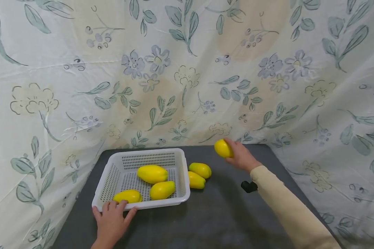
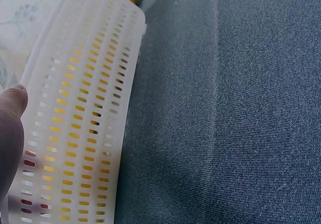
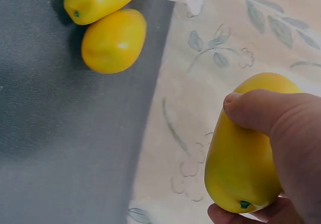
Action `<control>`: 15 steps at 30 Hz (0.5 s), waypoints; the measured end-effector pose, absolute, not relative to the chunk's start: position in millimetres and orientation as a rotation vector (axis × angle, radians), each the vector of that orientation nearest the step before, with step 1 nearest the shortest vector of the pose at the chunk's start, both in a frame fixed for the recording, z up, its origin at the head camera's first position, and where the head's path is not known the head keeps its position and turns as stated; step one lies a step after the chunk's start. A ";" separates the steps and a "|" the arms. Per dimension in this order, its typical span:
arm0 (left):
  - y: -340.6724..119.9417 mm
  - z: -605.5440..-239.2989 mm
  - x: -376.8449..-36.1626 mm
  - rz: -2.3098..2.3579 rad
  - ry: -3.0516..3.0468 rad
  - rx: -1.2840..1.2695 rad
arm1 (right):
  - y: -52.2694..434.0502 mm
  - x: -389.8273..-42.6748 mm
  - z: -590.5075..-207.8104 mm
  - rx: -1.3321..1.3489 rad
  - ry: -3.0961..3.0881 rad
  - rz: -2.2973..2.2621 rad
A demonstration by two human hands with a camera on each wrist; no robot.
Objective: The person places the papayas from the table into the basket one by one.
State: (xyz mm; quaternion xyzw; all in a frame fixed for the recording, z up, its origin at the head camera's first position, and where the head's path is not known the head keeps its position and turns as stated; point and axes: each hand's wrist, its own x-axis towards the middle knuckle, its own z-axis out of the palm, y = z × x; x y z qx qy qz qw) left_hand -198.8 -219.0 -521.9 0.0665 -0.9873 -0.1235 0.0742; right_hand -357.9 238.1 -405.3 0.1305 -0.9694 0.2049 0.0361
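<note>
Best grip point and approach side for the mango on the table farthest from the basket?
Grip the outer mango across its short width at mid-body, coming from above and the right. It lies flat on the table, long axis roughly left-right, touching the second mango in front; its top and back stay free.

You are looking at a dark grey tabletop (image 1: 218, 214) with a fine woven texture (the wrist views show the weave plainly). Behind it and to both sides hangs a pale cream cloth backdrop (image 1: 187, 69), printed with grey-green leaves, bluish flowers and faint beige blossoms. The cloth drapes down past the tabletop's far and side edges, creased in places. Soft, even light falls across everything, with only faint shadows on the grey surface.
</note>
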 end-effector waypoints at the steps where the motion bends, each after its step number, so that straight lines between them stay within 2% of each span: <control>1: -219.0 -521.4 -198.8 -0.370 -2.968 0.203 | 237.4 -357.5 -402.4 0.413 -2.972 0.629; 15: -218.6 -522.3 -198.4 -0.373 -2.947 0.197 | 222.9 -347.9 -384.1 0.475 -2.949 0.625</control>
